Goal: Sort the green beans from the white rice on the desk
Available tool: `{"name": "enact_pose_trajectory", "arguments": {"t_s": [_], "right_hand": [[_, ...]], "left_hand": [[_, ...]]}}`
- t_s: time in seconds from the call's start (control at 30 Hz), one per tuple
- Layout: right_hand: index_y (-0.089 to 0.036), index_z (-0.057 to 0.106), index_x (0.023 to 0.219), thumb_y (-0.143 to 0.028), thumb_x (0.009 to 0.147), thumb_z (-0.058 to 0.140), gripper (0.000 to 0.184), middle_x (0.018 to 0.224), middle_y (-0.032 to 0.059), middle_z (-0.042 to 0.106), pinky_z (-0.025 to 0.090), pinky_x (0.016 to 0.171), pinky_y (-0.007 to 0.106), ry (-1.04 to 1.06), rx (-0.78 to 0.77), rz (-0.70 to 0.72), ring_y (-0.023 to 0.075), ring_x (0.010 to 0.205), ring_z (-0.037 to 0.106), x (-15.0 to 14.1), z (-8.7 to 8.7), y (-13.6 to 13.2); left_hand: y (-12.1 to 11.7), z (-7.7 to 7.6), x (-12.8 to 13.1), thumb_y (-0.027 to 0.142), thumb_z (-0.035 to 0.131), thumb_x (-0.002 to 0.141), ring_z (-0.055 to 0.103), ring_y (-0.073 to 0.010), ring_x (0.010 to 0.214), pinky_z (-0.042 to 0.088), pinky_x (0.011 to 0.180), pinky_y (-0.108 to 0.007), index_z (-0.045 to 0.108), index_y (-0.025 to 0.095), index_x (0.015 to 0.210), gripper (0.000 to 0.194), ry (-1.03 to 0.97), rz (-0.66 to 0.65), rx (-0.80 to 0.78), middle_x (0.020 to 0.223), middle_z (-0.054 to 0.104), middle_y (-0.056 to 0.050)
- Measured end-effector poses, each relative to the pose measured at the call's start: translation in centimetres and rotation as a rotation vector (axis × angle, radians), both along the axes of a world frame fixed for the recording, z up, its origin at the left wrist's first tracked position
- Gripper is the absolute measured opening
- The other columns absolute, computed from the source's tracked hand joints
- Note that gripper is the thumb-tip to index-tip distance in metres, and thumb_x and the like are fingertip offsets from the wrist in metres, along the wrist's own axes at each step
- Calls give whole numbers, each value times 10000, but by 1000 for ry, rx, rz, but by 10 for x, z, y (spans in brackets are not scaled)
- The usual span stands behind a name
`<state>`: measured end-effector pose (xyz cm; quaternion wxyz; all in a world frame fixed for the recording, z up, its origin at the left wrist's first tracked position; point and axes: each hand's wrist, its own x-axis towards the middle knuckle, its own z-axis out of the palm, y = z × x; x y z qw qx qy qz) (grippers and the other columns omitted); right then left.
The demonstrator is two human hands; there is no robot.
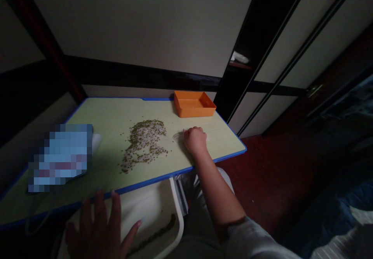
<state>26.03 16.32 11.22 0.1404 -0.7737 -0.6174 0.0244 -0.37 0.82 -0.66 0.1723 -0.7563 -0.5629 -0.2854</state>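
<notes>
My right hand (196,140) is closed in a fist low over the right part of the table (109,113). A thin, clear edge (177,136) shows at its left, but I cannot make out what it is. To the left of the fist, small green and pale beans or grains (147,136) lie in a loose spread patch. My left hand (97,226) is open, its fingers spread near the table's front edge, above a white bin (178,216). A dark greenish strip, perhaps beans, lies along the bin's bottom.
An orange rectangular box (196,112) stands at the table's back right. A blurred-out blue item (62,156) lies at the left, with a white piece (95,141) beside it and a cord below. Cabinet panels (151,25) rise behind the table; a dark red floor (250,189) shows at right.
</notes>
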Motion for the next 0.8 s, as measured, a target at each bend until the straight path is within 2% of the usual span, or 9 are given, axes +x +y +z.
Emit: {"name": "enact_pose_trajectory", "arguments": {"t_s": [0.17, 0.27, 0.47, 0.8], "right_hand": [[-145, 781, 1017, -327, 1035, 457, 372, 1152, 183, 701, 363, 1023, 533, -19, 90, 127, 322, 1178, 535, -17, -4, -5], [-148, 773, 999, -323, 1032, 464, 357, 1148, 172, 689, 319, 1054, 565, -14, 112, 207, 310, 1177, 510, -26, -5, -7], [-144, 748, 978, -332, 1034, 463, 346, 1146, 153, 683, 332, 998, 511, 17, 82, 306, 292, 1167, 494, -29, -5, -4], [-155, 723, 915, -322, 1038, 516, 293, 1090, 100, 689, 284, 988, 449, 47, 116, 502, 245, 1145, 500, -31, -6, -8]], "left_hand": [[0, -1, 0, 405, 624, 870, 110, -468, 1577, 247, 1150, -855, 112, 181, 1591, 913, -25, 14, -5, 1677, 181, -275], [1, -2, -1, 417, 640, 859, 132, -487, 1568, 269, 1130, -863, 122, 167, 1589, 930, -8, 12, 7, 1669, 190, -290], [3, -4, -3, 453, 658, 838, 156, -498, 1561, 298, 1112, -866, 144, 161, 1586, 954, 20, -10, 49, 1665, 203, -292], [-1, -2, -1, 460, 638, 852, 132, -477, 1573, 272, 1125, -868, 102, 208, 1593, 949, -24, 12, -7, 1682, 169, -265]]}}
